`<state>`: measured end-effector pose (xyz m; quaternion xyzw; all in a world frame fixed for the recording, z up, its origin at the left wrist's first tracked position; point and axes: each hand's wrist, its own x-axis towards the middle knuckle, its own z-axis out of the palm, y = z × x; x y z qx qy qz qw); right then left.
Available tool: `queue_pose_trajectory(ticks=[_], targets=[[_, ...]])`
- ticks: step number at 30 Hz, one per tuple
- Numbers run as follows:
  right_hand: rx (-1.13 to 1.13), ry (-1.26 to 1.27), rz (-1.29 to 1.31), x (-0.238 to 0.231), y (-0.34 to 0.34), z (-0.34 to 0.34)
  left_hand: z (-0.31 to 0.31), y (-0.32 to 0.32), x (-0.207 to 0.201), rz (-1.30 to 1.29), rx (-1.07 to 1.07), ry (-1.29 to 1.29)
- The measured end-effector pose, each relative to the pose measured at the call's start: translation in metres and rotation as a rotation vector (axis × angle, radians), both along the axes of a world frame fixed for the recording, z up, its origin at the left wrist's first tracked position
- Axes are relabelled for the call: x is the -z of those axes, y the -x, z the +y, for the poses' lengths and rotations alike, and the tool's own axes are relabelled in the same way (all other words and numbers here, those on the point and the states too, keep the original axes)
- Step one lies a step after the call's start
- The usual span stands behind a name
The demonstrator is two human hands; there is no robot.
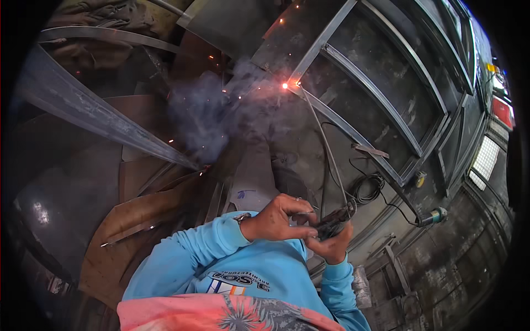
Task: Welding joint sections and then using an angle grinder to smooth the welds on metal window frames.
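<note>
My right hand [335, 245] is wrapped round a dark welding electrode holder [333, 219] in front of my body. My left hand [279, 218], with a watch at its wrist, closes its fingers and thumb on the holder's near side. From the holder a long thin welding rod [328, 149] runs up and away. Its far end meets the corner of a metal frame [353, 135], where a bright orange glow [285, 86] shows. The glow and smoke partly hide the joint.
Grey smoke [204, 113] and sparks drift left of the joint. A steel beam [105, 118] slants in from the left, above brown sheets [130, 231]. On the right lie a coiled black cable [369, 188] and a teal power tool [433, 216]. My legs stretch ahead below the smoke.
</note>
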<state>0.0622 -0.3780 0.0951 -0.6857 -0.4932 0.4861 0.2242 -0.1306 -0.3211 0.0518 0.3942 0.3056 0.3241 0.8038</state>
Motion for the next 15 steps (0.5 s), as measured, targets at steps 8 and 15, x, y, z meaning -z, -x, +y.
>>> queue_pose_trajectory(ticks=[8, 15], targets=[[0.018, 0.017, 0.023, 0.0017, 0.0022, 0.0034, 0.0014, 0.0022, 0.0017, 0.009, -0.004, 0.007], [0.007, -0.027, -0.018, 0.0024, 0.0049, 0.0049, 0.0009, 0.0026, 0.0048, -0.025, -0.013, 0.004]])
